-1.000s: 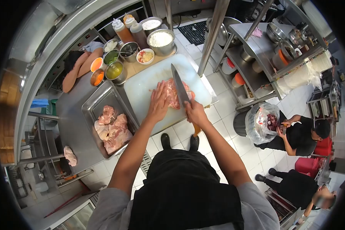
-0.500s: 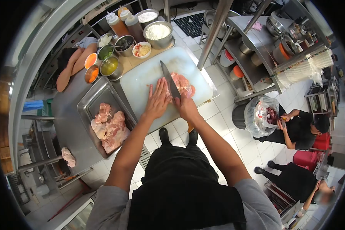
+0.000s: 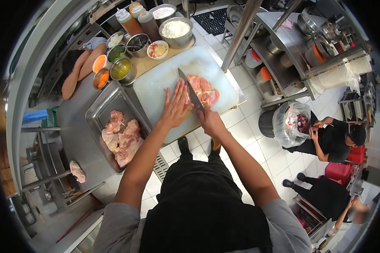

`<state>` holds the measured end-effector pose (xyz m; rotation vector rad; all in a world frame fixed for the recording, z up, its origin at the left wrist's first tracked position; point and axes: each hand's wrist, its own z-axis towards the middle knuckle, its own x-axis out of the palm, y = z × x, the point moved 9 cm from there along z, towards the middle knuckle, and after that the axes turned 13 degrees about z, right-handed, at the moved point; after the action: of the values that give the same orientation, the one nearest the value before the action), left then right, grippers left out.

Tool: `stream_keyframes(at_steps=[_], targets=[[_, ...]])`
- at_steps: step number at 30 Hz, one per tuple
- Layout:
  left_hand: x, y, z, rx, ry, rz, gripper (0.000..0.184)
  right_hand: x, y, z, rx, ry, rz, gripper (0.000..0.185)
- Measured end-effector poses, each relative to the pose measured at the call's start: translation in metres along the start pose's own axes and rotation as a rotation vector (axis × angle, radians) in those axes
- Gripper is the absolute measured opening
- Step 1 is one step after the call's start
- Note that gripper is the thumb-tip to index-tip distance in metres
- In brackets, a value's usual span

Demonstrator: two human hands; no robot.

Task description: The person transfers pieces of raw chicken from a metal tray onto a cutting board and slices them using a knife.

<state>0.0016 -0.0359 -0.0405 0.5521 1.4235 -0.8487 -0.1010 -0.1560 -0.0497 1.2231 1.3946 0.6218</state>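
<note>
Raw chicken meat (image 3: 204, 89) lies on the white cutting board (image 3: 150, 86), with a knife (image 3: 191, 92) across it. My right hand (image 3: 213, 123) is closed round the knife's handle, its blade pointing away from me. On the blade's left side, my left hand (image 3: 176, 107) lies flat with outstretched fingers, over a part of the meat that it mostly hides. Left of the board, a metal tray (image 3: 98, 98) holds more raw chicken pieces (image 3: 124, 141).
Behind the board stand squeeze bottles (image 3: 128, 22), a metal bowl of white flour-like powder (image 3: 176, 29) and several small ingredient bowls. A small chicken piece (image 3: 77, 171) lies at the counter's left edge. Two co-workers in black (image 3: 340, 141) are at the right, one beside a lined bin (image 3: 291, 126).
My right hand and the knife have drawn slightly back toward me and to the right. My left hand stays flat over the meat. The whole view has shifted a little.
</note>
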Motion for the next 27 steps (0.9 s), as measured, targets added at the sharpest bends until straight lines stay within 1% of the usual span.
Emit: stream_keyframes(at_steps=[1, 4, 7, 10, 13, 16, 19, 22, 25, 27], targets=[[0.0, 0.0, 0.001, 0.0, 0.0, -0.006, 0.08, -0.001, 0.011, 0.012, -0.056, -0.032, 0.02, 0.042], [0.0, 0.004, 0.001, -0.01, 0.0, 0.033, 0.081, 0.009, 0.01, 0.035, -0.1, -0.03, 0.018, 0.042], [0.002, 0.005, 0.0, 0.013, 0.004, 0.035, 0.083, 0.012, 0.011, 0.013, -0.218, -0.092, 0.023, 0.04], [0.006, 0.004, -0.002, 0.009, 0.03, 0.045, 0.085, 0.022, -0.008, -0.015, 0.002, 0.016, -0.068, 0.036], [0.004, 0.003, -0.002, 0.017, 0.019, 0.055, 0.087, 0.022, -0.01, -0.043, -0.005, 0.009, -0.065, 0.037], [0.005, 0.002, -0.004, 0.014, 0.044, 0.068, 0.084, 0.023, -0.01, -0.067, 0.018, 0.022, 0.0, 0.038], [0.009, 0.005, -0.002, 0.004, 0.041, 0.047, 0.085, 0.025, -0.015, -0.087, 0.098, 0.059, -0.049, 0.038], [0.012, 0.006, -0.003, -0.003, 0.04, 0.062, 0.084, 0.023, -0.018, -0.109, 0.127, 0.096, -0.026, 0.039], [0.01, 0.006, -0.003, -0.02, 0.0, 0.013, 0.081, 0.018, -0.025, -0.126, 0.114, 0.102, -0.018, 0.038], [0.011, 0.007, -0.002, -0.05, -0.031, 0.024, 0.081, 0.007, -0.028, -0.142, 0.176, 0.143, -0.078, 0.036]])
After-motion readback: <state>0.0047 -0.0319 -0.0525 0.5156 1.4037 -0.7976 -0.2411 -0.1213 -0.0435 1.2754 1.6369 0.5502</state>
